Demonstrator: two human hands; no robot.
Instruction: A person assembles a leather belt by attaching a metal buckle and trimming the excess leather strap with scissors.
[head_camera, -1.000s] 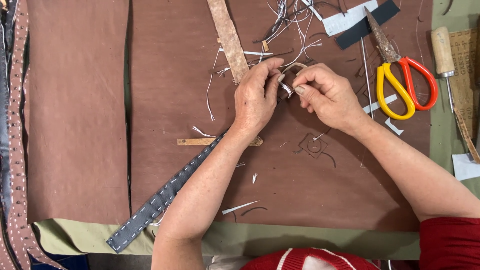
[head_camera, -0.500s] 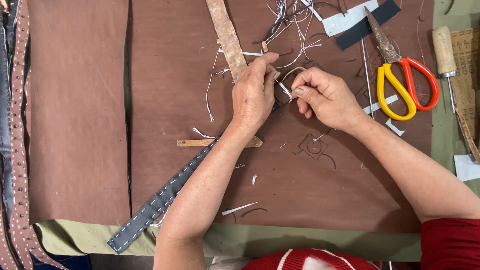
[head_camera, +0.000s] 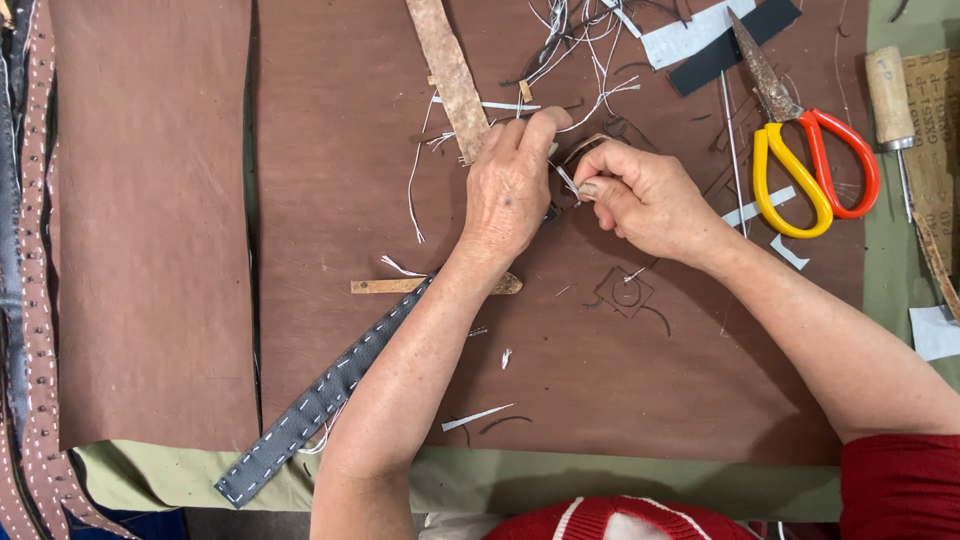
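Note:
A long dark grey leather strap (head_camera: 330, 392) with white stitching runs from the lower left up under my left forearm to my hands. My left hand (head_camera: 510, 190) is closed over the strap's upper end on the brown board (head_camera: 340, 180). Beside it, my right hand (head_camera: 645, 198) pinches a white thread (head_camera: 566, 181) between thumb and fingers, close to my left fingers. The strap's end is hidden beneath my hands.
Scissors (head_camera: 800, 150) with yellow and red handles lie at the upper right, an awl (head_camera: 890, 100) with a wooden handle beyond them. A tan leather strip (head_camera: 450, 70), loose threads (head_camera: 570, 50) and scraps sit at the top. Studded straps (head_camera: 35, 300) hang along the left edge.
Both hands stayed together at the strap's end. My left fingers shifted slightly upward, and my right hand drew the thread a little.

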